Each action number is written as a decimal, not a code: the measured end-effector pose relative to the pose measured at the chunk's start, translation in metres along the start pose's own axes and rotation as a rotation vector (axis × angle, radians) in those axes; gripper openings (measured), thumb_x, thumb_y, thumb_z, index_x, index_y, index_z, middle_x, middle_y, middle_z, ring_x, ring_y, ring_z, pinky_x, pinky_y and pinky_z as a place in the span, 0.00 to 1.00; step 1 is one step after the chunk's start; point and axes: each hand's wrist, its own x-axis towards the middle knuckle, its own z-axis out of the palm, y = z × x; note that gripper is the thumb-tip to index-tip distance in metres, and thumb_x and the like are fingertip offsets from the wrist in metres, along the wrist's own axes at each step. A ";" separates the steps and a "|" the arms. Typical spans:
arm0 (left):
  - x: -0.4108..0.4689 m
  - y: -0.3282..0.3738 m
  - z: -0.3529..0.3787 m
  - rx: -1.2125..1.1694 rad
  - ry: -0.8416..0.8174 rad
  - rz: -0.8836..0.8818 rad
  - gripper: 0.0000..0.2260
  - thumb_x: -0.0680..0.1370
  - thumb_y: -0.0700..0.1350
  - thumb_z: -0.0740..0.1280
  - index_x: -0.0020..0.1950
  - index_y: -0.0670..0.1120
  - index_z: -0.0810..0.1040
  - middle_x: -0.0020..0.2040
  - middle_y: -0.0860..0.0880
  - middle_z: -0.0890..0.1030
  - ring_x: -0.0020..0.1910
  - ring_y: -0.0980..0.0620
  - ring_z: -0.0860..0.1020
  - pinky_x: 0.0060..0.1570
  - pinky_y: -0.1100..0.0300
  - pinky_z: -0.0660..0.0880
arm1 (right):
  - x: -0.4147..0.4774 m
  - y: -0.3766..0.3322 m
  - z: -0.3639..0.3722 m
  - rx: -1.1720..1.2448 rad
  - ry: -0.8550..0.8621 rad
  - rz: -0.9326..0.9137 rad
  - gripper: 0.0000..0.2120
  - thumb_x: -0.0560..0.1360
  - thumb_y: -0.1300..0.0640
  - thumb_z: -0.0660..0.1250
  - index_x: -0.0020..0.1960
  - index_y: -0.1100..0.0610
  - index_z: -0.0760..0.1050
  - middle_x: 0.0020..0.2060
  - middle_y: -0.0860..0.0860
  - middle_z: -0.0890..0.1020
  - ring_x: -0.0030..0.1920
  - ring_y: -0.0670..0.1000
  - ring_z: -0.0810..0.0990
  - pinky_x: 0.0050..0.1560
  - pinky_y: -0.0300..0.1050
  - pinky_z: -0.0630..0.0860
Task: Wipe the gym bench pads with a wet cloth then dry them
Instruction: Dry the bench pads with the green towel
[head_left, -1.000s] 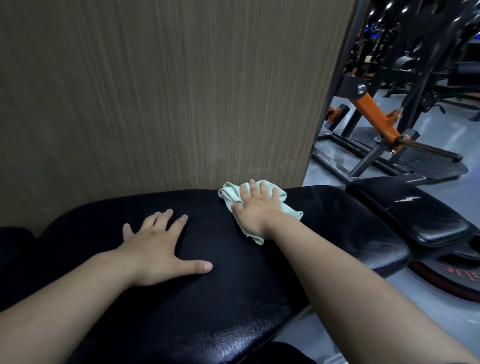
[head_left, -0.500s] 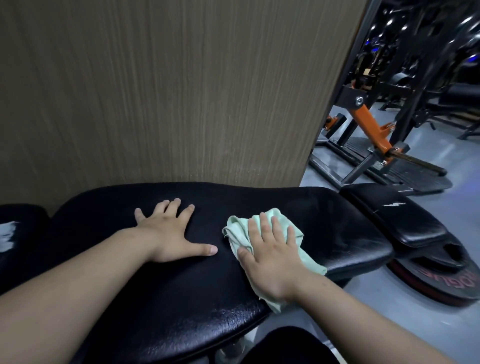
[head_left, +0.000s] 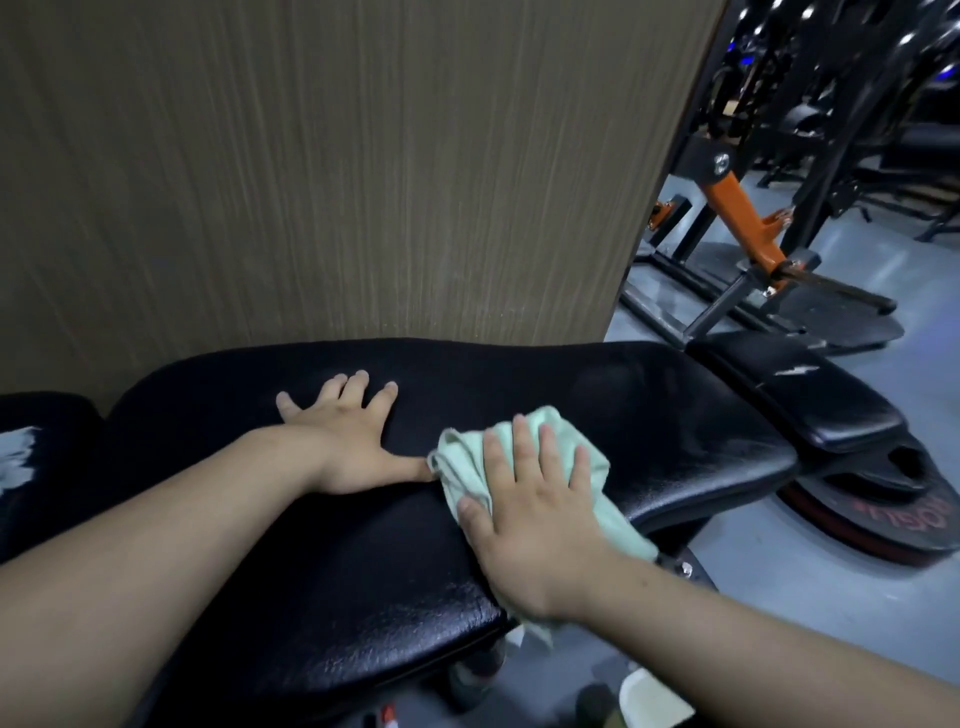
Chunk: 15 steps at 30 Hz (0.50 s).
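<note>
Wood-grain wall panel (head_left: 322, 171) upright behind, filling the upper left. Black-framed machine (head_left: 810, 130) to the right on grey floor (head_left: 810, 587), with orange arm (head_left: 743, 218) slanting down to a black footplate (head_left: 831, 317). Black weight plate (head_left: 883, 509) with red rim and lettering flat on the floor at right. More dark equipment far back, too dim to tell apart. Pale object (head_left: 652, 696) at the bottom edge, unclear.

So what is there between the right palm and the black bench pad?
In the head view, the light green cloth lies between the right hand and the bench pad, pressed flat under it.
</note>
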 end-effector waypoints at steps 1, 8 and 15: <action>0.000 0.000 -0.001 0.006 0.000 0.003 0.56 0.61 0.83 0.53 0.80 0.56 0.39 0.81 0.49 0.39 0.79 0.47 0.38 0.72 0.30 0.44 | 0.008 -0.001 0.000 -0.001 0.004 -0.001 0.40 0.72 0.35 0.32 0.80 0.53 0.37 0.79 0.57 0.37 0.77 0.60 0.32 0.73 0.66 0.34; 0.003 0.001 0.004 0.010 0.036 -0.005 0.55 0.61 0.83 0.51 0.81 0.56 0.41 0.82 0.49 0.41 0.80 0.47 0.40 0.72 0.29 0.45 | 0.087 -0.004 -0.007 0.043 0.010 -0.016 0.31 0.81 0.41 0.43 0.80 0.51 0.41 0.80 0.55 0.40 0.78 0.59 0.35 0.74 0.65 0.35; 0.000 0.002 0.004 0.003 0.051 -0.001 0.54 0.64 0.82 0.52 0.81 0.55 0.41 0.82 0.48 0.41 0.80 0.46 0.39 0.71 0.27 0.43 | 0.154 -0.011 -0.017 0.049 0.049 -0.025 0.30 0.81 0.41 0.45 0.81 0.49 0.46 0.80 0.52 0.45 0.79 0.57 0.41 0.75 0.64 0.38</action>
